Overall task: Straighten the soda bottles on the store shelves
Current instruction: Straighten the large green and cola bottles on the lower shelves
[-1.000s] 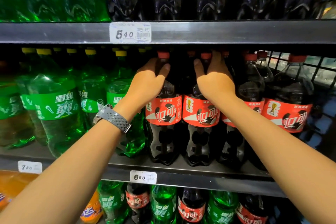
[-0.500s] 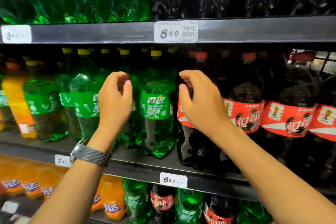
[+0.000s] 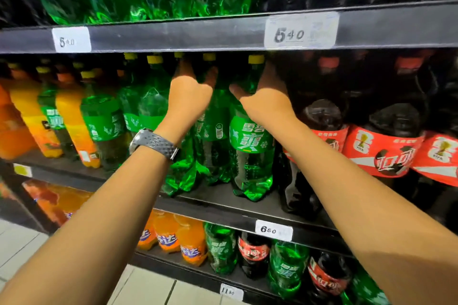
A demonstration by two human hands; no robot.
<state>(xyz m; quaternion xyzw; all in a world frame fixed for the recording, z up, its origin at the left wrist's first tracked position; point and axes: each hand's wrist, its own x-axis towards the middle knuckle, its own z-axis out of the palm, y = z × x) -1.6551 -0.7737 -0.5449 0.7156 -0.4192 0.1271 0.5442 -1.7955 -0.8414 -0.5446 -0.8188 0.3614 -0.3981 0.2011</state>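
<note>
Both hands have shifted off the cola row and gone from hovering loosely spread in front of the bottles to reaching in among the green ones. Right hand (image 3: 269,104) clamps the neck of the front green bottle (image 3: 250,138), thumb left, fingers up beside its yellow cap. Left hand (image 3: 190,99) curls round the neck area of the neighbouring green bottle (image 3: 210,129); the hand itself hides the exact contact. Hands sit near each other, not touching. Both bottles stand on the middle shelf (image 3: 193,208), between the orange bottles (image 3: 27,106) and the cola bottles (image 3: 381,151). Watch (image 3: 155,143) on left wrist.
</note>
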